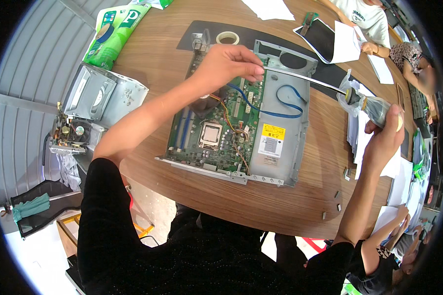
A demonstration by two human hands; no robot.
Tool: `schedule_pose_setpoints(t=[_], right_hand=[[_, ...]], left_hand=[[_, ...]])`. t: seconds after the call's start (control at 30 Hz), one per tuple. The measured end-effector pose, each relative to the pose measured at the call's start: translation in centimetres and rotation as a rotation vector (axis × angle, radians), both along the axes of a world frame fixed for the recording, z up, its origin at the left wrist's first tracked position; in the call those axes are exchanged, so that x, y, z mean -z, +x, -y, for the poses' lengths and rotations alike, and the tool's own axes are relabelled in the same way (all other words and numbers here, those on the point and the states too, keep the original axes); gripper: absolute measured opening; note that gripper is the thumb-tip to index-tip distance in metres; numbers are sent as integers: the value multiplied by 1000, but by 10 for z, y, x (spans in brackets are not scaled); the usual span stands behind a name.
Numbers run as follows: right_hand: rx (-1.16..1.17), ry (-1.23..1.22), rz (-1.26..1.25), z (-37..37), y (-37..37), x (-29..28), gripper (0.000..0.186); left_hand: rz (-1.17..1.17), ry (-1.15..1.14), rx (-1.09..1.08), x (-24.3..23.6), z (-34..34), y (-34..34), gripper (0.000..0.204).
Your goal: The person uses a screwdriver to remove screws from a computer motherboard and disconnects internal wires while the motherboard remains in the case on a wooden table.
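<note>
Head view: we see an open computer chassis [293,142] on the table, its metal tray holding a green circuit board [194,132] with a square processor [210,136] and, beside the board, a looped blue cable [283,116] near a yellow-and-white label [273,132]. To the left, a silver metal case [111,105] bears a scatter of small pieces [128,96] on its top, and a green bag [114,39] lies with a dark roll [104,32] on it. We note the brown wood-grain table [152,29], partly covered by a black mat [251,35] on which a tape roll [227,33] rests beyond the chassis; at the upper right lie a dark-screened tablet [320,39] and white paper [347,44], next to a person in a white shirt [371,22]. Grey panelled wall [29,64] closes the left side. The long-shafted tool [305,76] is held above the far right part of the chassis, its slim shaft straight and silver, its handle end wrapped in a crumpled clear plastic bag [376,110]. We observe the left hand [231,64] with thumb and fingers pinched together on the shaft's far end, and the right hand [383,132] with fingers curled around the bagged handle
</note>
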State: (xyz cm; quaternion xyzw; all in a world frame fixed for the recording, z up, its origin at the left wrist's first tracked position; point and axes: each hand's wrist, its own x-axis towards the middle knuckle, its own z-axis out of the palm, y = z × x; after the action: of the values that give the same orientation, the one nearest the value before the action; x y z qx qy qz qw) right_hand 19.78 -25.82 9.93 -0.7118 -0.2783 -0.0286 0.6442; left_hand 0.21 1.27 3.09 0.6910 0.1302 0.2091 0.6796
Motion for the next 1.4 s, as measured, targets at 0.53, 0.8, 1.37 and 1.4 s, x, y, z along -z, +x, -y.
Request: schedule_pose_setpoints(t=[0.53,0.8,1.37,1.4], right_hand=[[-113,-269,44,-68,31,-6,43],[-258,-300,654,-112,14,-14,41],[-721,-656,989,-158,-8,-72,44],[-731,-665,995,-159,-8,-75,44]], left_hand=[[-79,1050,-112,52,-23,72,14],[-302,1333,-137,55,-15,82,10],[-345,1277,-36,58,-37,89,16],[-357,1282,-36,57,-36,88,16]])
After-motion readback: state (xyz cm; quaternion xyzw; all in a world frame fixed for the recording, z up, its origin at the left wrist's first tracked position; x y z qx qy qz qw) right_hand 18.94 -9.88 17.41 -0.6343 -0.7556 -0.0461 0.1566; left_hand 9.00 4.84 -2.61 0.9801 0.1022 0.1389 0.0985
